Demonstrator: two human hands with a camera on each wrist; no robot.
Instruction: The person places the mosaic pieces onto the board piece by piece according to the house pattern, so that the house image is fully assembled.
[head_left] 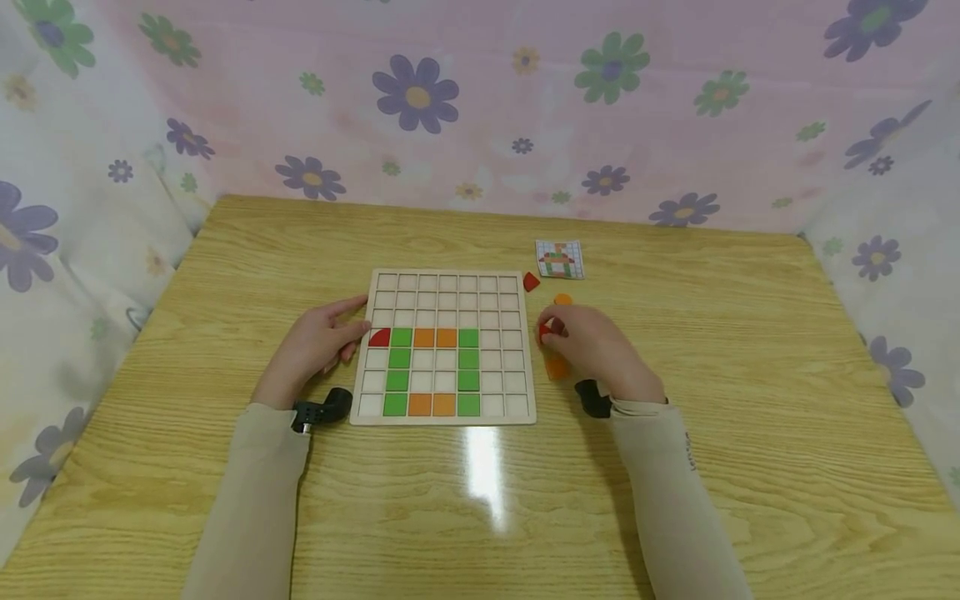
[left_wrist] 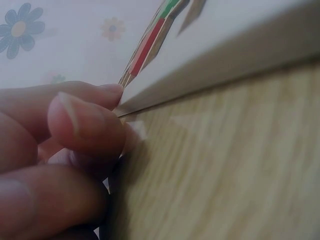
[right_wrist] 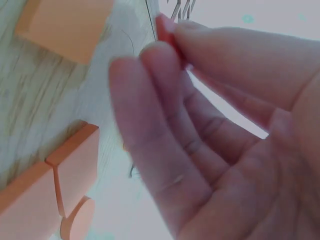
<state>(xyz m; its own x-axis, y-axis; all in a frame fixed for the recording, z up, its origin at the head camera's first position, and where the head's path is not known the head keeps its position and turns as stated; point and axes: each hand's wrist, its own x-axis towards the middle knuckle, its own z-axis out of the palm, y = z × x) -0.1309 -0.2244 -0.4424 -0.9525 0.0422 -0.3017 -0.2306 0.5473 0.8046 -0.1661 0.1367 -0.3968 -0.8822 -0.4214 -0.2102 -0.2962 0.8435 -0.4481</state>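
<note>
Head view: loose red piece [head_left: 531, 282] between board [head_left: 446, 360] and card [head_left: 559, 260]

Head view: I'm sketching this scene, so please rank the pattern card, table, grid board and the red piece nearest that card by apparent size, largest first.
1. Table
2. Grid board
3. Pattern card
4. Red piece nearest the card

No two look alike in size.

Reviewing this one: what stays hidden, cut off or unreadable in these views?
- Held red piece: outline covered by the right hand, head and right wrist views.
- Orange pieces: partly covered by that hand, head view; some cut by the frame edge, right wrist.
- Pattern card: fine detail too small, head view.
- Board: mostly cut off, left wrist.
</note>
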